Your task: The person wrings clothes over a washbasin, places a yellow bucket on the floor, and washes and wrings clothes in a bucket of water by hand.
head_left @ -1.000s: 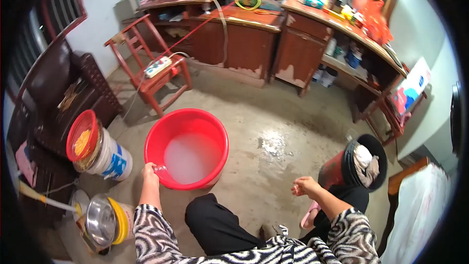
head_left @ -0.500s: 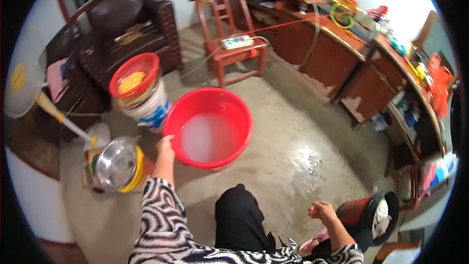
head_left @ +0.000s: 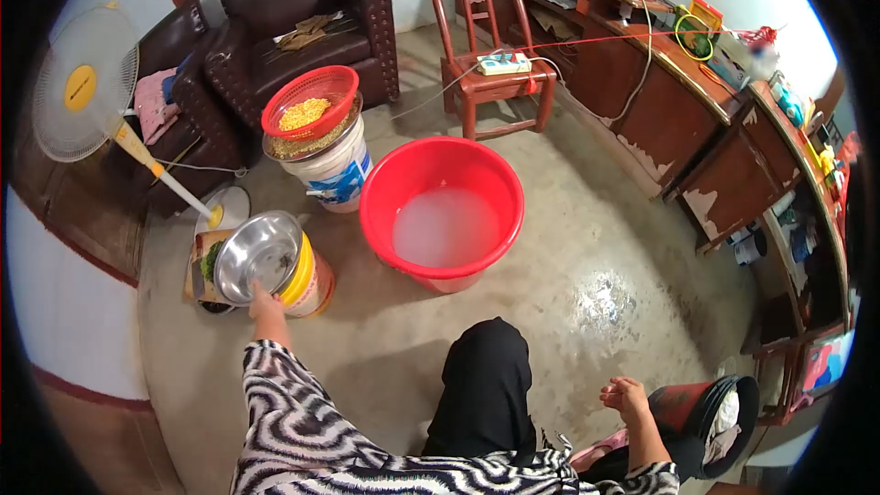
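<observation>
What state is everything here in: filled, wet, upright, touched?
Metal bowl: open side up on a yellow-rimmed bucket
Left hand: at that bowl's rim, grip unclear
Right hand: apparently empty, fingers loosely curled
Red basin: on the floor, partly filled with cloudy liquid
Red strainer: holding yellow grains
Power strip: on the chair, cables attached
Fan: upright, unclear whether running
Floor: wet in one patch

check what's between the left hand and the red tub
In the head view, the yellow-rimmed bucket lies between the left hand and the red tub, then a strip of bare floor.
</observation>
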The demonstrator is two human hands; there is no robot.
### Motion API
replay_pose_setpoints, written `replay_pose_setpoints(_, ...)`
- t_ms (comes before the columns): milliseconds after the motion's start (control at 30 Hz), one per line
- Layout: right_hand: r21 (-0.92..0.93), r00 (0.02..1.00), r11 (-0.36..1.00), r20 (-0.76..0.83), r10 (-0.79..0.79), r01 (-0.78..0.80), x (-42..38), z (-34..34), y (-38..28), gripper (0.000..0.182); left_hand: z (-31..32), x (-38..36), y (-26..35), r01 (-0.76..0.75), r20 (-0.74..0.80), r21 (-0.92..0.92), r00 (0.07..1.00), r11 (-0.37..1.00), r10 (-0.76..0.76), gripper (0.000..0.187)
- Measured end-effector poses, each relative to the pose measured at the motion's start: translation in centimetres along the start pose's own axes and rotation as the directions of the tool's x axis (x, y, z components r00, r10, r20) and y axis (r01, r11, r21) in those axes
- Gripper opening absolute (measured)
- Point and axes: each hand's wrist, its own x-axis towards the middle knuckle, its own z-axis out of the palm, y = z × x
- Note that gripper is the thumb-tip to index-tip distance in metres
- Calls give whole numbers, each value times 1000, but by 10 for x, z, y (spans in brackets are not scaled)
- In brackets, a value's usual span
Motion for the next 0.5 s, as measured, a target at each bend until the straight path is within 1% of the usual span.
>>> replay_pose_setpoints(33,11,1000,1000,-9,5,-5,-2,1,0,22,-3,35,1,78,32,17,996,997,-79,67)
replay_pose_setpoints(67,-8,999,1000,-41,16,-16,-4,-1,1,22,-8,57,1,121,42,24,992,992,-122,64)
replay_pose_setpoints(100,-27,997,999,-73,24,-26,-5,-3,4,22,-14,70,2,123,49,38,991,992,-124,64)
replay_pose_setpoints(167,3,996,1000,-80,24,-24,-3,-8,12,21,-19,87,-4,49,196,-23,980,999,-44,39)
replay_pose_setpoints(200,-23,998,1000,-66,9,-11,-2,-8,13,22,-15,81,-7,18,263,-62,965,998,-1,29)
replay_pose_setpoints(233,-54,999,999,-42,-7,5,0,-7,12,23,-14,75,-8,19,265,-62,964,998,-2,29)
replay_pose_setpoints(300,-39,999,999,18,-27,28,11,-9,21,22,-6,55,-3,-50,226,-107,971,993,73,27)
replay_pose_setpoints(333,-74,1000,997,10,7,-6,9,-4,17,21,2,35,1,-30,119,-158,992,987,49,28)
replay_pose_setpoints(367,-99,1000,995,19,13,-11,10,-2,18,22,9,38,5,-29,127,-175,991,984,52,28)
replay_pose_setpoints(433,-137,999,990,-5,34,-34,12,5,17,23,17,50,12,1,373,-171,926,985,64,27)
replay_pose_setpoints(467,-136,999,990,-4,33,-34,13,7,15,23,27,54,18,-11,420,-192,903,981,92,26)
replay_pose_setpoints(500,-141,1000,990,2,29,-29,15,9,14,24,42,48,24,-42,420,-197,899,980,123,25)
